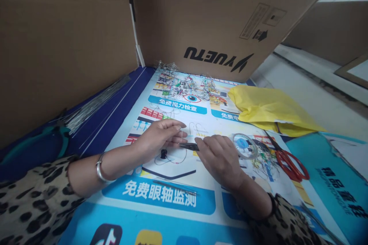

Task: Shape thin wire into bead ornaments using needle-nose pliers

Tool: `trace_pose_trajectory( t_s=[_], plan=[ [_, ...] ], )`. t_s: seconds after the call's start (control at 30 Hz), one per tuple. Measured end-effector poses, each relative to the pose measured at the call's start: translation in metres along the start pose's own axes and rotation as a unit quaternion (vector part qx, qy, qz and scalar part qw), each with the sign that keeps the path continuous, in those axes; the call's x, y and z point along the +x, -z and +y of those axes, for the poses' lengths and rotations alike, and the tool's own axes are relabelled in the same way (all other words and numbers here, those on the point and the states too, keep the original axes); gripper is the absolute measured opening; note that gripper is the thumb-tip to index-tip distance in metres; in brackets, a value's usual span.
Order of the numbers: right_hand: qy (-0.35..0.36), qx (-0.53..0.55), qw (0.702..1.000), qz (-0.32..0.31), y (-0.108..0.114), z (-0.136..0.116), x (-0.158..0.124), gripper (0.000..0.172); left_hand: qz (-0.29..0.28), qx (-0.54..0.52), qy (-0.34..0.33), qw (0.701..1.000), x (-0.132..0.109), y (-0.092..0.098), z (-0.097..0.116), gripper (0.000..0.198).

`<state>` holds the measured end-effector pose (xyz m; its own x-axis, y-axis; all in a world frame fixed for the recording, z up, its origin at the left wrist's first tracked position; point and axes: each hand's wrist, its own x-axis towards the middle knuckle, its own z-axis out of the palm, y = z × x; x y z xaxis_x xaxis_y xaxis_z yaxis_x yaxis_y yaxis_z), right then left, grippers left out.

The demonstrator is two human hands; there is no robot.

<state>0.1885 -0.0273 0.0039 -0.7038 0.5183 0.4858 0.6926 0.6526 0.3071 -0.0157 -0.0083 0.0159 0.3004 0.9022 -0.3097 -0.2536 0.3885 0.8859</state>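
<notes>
My left hand (161, 138), with a silver bangle at the wrist, is pinched around a thin pale wire (181, 134) near the middle of the view. My right hand (220, 159) is closed on dark pointed pliers (189, 146), whose tip points left to the fingers of my left hand, close to the wire. Below my hands, a thin wire loop with a small black piece (163, 154) lies on the printed poster (201, 176). Whether the pliers' tip grips the wire is too small to tell.
Tangled wire pieces (201, 86) lie at the back, and a wire bundle (94, 101) at left beside teal-handled pliers (37, 143). To the right are a tape roll (245, 146), red-handled scissors (292, 165) and a yellow bag (270, 109). A cardboard box (201, 15) stands behind.
</notes>
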Motion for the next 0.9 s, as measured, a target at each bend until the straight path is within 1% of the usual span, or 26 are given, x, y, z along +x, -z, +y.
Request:
trace_pose_trajectory(
  t_s=[0.2, 0.37, 0.6, 0.77, 0.9],
  plan=[
    [-0.028, -0.023, 0.999, -0.016, -0.0033, 0.0022, -0.0009, 0.018, 0.003, -0.005, 0.004, 1.000, -0.0008, -0.0005, -0.0015, 0.018],
    [-0.028, -0.026, 0.999, -0.038, -0.0038, 0.0047, -0.0021, 0.020, -0.017, 0.000, 0.010, 1.000, -0.0028, 0.0000, 0.0013, 0.023],
    [-0.028, -0.022, 0.998, -0.044, -0.0057, 0.0055, -0.0031, 0.020, -0.002, -0.002, 0.015, 1.000, -0.0021, -0.0022, 0.0027, 0.015],
    [-0.035, -0.016, 0.997, -0.067, -0.0074, 0.0048, -0.0032, 0.019, 0.001, 0.016, 0.015, 1.000, -0.0015, -0.0031, 0.0023, 0.011],
    [-0.054, 0.022, 0.996, -0.063, -0.0082, 0.0035, -0.0035, 0.018, -0.002, 0.021, 0.012, 1.000, -0.0014, -0.0029, 0.0031, 0.010]
  ],
)
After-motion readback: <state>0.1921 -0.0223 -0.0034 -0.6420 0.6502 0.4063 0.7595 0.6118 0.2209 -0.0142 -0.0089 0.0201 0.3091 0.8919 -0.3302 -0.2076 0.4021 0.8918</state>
